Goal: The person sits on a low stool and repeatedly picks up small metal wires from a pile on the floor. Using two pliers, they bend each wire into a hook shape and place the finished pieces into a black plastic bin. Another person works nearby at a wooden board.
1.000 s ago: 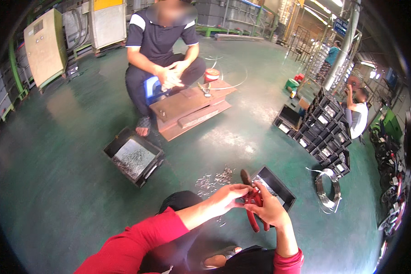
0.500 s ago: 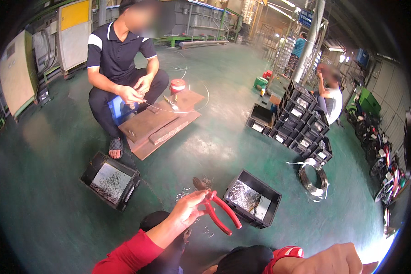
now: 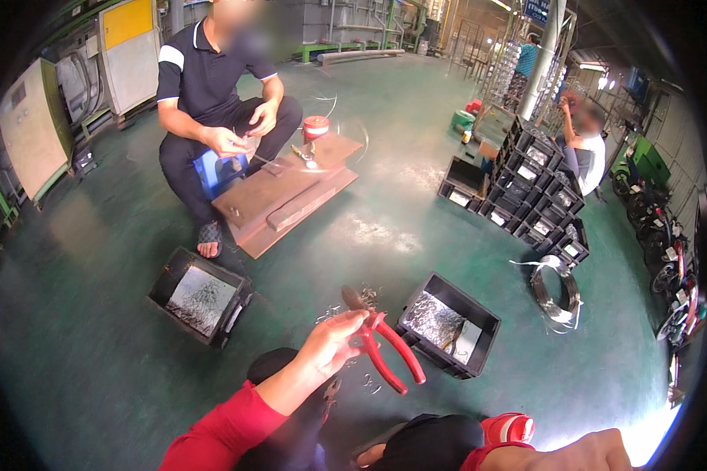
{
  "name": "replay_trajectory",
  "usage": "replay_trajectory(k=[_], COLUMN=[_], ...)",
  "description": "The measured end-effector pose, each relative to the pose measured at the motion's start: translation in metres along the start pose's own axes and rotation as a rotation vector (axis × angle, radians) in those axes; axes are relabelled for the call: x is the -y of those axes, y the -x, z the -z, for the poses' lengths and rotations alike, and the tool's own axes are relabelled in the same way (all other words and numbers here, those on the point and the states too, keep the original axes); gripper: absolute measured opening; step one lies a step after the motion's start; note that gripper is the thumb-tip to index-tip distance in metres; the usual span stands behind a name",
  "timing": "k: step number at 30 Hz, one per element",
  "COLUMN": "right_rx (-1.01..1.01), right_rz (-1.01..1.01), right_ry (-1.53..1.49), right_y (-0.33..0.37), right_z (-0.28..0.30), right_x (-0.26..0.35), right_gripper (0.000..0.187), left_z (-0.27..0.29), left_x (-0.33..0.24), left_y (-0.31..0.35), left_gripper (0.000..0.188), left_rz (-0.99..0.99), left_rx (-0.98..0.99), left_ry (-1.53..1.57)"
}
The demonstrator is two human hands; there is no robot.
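Note:
My left hand (image 3: 334,343) is closed on red-handled pliers (image 3: 385,345), gripping them near the pivot. Their dark jaws point up and away, and the two handles spread apart toward me. At the lower right edge my right hand (image 3: 581,454) shows only its back and bent knuckles; its fingers are cut off by the picture's edge. Small bent metal pieces (image 3: 371,383) lie on the floor below the pliers. Just right of them stands a black crate (image 3: 479,343) holding many small metal pieces. Beside my leg is another jawed metal tool (image 3: 331,390), partly hidden.
A second black crate (image 3: 236,318) stands left. Across from me a seated person (image 3: 220,86) handles thin wire over brown boards (image 3: 251,208). Stacked black crates (image 3: 518,184), a wire coil (image 3: 556,290) and another person (image 3: 593,153) are at the right. A red container (image 3: 511,428) sits near my knee.
My view has shifted, so the surroundings sit further right in the picture. The left hand keeps hold of the pliers. My right hand has sunk slightly lower in view.

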State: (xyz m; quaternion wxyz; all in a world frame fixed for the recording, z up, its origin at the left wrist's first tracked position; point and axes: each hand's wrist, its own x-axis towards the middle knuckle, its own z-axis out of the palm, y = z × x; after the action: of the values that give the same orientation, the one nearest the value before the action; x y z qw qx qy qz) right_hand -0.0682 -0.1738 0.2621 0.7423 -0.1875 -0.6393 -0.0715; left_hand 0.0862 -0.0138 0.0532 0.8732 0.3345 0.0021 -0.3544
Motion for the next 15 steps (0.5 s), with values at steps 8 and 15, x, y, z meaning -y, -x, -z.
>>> replay_trajectory(k=[8, 15], right_rx=[-0.094, -0.033], right_rz=[-0.105, 0.010], right_ry=[0.000, -0.009], right_y=[0.000, -0.002], right_z=[0.009, 0.012], right_x=[-0.006, -0.014], right_gripper=[0.039, 0.040], left_z=[0.005, 0.005], left_x=[-0.001, -0.003], left_y=[-0.001, 0.002], left_gripper=[0.017, 0.017], left_rz=[0.016, -0.008], left_rx=[0.022, 0.014], left_ry=[-0.025, -0.015])
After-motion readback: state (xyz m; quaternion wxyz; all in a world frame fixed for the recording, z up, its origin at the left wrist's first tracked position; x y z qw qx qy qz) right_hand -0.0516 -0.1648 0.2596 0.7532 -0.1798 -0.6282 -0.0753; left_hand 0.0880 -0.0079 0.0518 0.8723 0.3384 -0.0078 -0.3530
